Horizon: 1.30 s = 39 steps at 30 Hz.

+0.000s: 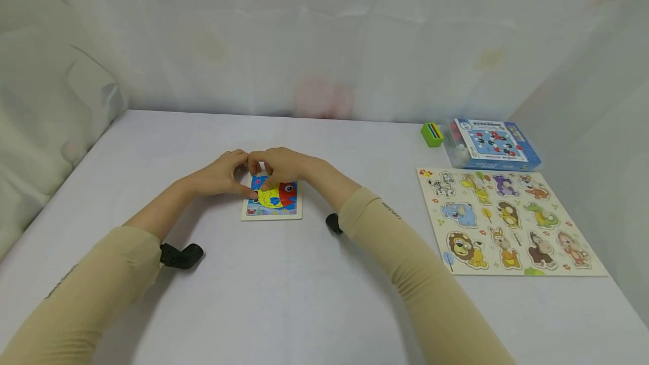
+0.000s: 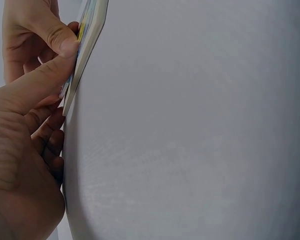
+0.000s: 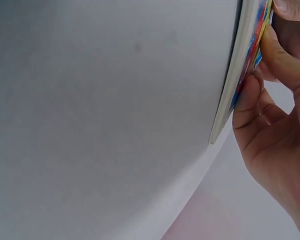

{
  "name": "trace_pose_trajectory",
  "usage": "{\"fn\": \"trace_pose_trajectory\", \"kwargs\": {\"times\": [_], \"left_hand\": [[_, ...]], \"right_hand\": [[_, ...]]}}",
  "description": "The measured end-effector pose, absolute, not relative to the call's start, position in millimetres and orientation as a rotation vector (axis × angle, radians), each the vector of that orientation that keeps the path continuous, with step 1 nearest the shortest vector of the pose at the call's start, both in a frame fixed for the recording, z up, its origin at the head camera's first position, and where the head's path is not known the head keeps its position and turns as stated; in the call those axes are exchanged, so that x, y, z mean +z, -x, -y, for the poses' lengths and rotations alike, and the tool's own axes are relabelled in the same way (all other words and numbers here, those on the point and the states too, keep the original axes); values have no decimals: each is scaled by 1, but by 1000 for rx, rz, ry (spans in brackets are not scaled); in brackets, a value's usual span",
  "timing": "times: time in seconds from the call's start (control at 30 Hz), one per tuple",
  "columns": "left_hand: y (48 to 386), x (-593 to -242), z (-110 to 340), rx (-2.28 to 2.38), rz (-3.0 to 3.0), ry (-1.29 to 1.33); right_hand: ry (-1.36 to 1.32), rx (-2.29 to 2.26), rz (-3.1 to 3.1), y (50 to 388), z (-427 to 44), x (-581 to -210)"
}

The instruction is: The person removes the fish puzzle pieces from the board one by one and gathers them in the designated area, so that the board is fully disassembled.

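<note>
Two bare hands bend over a fish puzzle [image 1: 289, 205], a thin, pale-edged square lying flat on a smooth white table [image 1: 304, 297]. The left hand [image 1: 218, 176] reaches in from the puzzle's 9 o'clock, the right hand [image 1: 285, 164] from its 1 o'clock. Each grips the puzzle, thumb on the bright picture, other fingers curled by its edge; whether either pinches a loose piece cannot be told. The index fingers come close together at 11 o'clock. Fingers hide part of the upper picture, leaving a yellow body and red head on blue in sight.

Beige sleeves [image 1: 390, 249], softly creased, cover the forearms; black wrist devices [image 1: 182, 256] sit by the cuffs at 8 and 4 o'clock. Well apart at 3 o'clock lies a rectangular animal board [image 1: 494, 269], its rows of outlined figures including a zebra, an elephant and a lion. Just beyond its far edge, between 2 and 3 o'clock, a blue box [image 1: 502, 165] with a clear plastic end shows pale and pinkish contents, blurred. Beside it stands a small green block [image 1: 432, 135], striped on one face. A white cloth [image 1: 243, 61] with faded patches hangs at 12 o'clock.
</note>
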State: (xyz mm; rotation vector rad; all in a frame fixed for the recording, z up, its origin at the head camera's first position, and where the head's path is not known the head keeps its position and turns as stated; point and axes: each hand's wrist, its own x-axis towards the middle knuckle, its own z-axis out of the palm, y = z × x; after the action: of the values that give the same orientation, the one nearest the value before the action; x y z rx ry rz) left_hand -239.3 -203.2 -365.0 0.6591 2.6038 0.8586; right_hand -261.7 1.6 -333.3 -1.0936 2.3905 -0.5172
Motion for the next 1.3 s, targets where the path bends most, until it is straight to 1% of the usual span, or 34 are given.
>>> {"fn": "trace_pose_trajectory", "kwargs": {"times": [0.3, 0.7, 1.3], "left_hand": [[240, -366, 203, 861, -2604, -668], [241, -366, 204, 879, -2596, -688], [239, -365, 203, 849, -2604, -692]], "right_hand": [[1107, -606, -2428, 260, -2, -338], [932, -770, -2415, 261, -7, -344], [903, -819, -2432, 259, -9, -343]]}}
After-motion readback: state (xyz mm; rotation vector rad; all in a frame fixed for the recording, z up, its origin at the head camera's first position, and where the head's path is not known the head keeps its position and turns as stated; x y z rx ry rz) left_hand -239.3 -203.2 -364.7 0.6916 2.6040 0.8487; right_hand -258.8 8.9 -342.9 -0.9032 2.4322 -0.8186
